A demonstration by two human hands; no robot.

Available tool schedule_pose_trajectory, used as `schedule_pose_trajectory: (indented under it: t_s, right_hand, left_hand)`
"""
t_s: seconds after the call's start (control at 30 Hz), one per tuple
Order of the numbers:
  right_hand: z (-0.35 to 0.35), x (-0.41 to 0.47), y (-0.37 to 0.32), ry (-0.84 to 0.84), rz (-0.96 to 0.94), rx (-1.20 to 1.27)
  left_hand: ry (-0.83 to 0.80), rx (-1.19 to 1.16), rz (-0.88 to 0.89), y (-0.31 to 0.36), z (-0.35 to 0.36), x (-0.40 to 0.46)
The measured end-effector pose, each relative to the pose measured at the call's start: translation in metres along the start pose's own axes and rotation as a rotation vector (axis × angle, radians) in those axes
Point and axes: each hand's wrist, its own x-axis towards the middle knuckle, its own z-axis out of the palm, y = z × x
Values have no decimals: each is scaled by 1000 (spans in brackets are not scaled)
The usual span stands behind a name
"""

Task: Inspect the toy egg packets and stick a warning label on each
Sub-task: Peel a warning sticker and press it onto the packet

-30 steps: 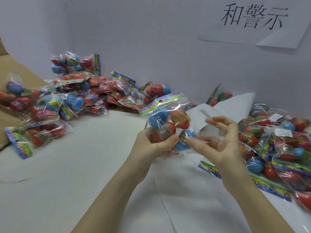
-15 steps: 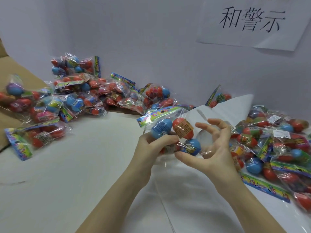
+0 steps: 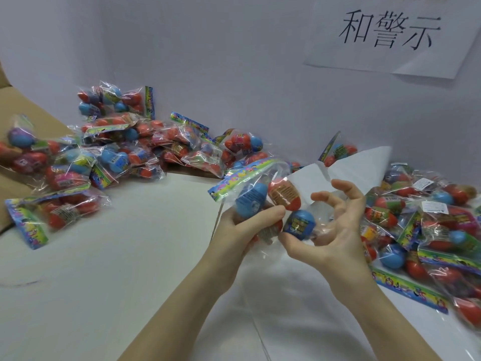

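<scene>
Left hand (image 3: 243, 225) is gripping a clear toy egg packet (image 3: 270, 201) above the white table (image 3: 104, 256), thumb curling over the front w/ a blue egg (image 3: 251, 199) just above the thumb tip & a red egg (image 3: 283, 194) beside it. Right hand (image 3: 335, 230) is cupping the packet's lower end, thumb pressing under a 2nd blue egg (image 3: 299, 224); the other fingers (image 3: 328, 199) are spreading wide & curling loosely behind the plastic. Left of the fingers, a pile of packets (image 3: 125, 152) is lying along the wall. Right of them, another pile (image 3: 429, 225) is sitting w/ small white labels (image 3: 434, 207) showing. A paper sign (image 3: 390, 35) is hanging on the wall above.
</scene>
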Motion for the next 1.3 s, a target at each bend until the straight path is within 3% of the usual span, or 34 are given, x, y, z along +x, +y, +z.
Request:
schedule_pose_trajectory:
  t_s: [0.13, 0.33, 0.53, 0.7, 0.93, 1.13, 1.3]
  right_hand:
    - [1, 0, -4, -1, 2, 7]
    - [5, 0, -7, -23, 35, 42]
    - [1, 3, -3, 30, 163, 154]
    - [-1, 5, -5, 83, 185, 177]
    - [0, 5, -4, 101, 97, 121]
    - [-6, 8, -10, 136, -47, -159]
    - [-18, 7, -13, 233, -196, -36]
  left_hand:
    - [-24, -101, -64, -1, 1, 0]
    - [117, -279, 33, -3, 4, 2]
    - [-110, -397, 47, 2, 1, -3]
    - [-162, -245, 98, 0, 5, -4]
    - [-149, -219, 114, 0, 4, -4]
    - [54, -232, 8, 3, -2, 1]
    - [51, -128, -21, 8, -7, 2]
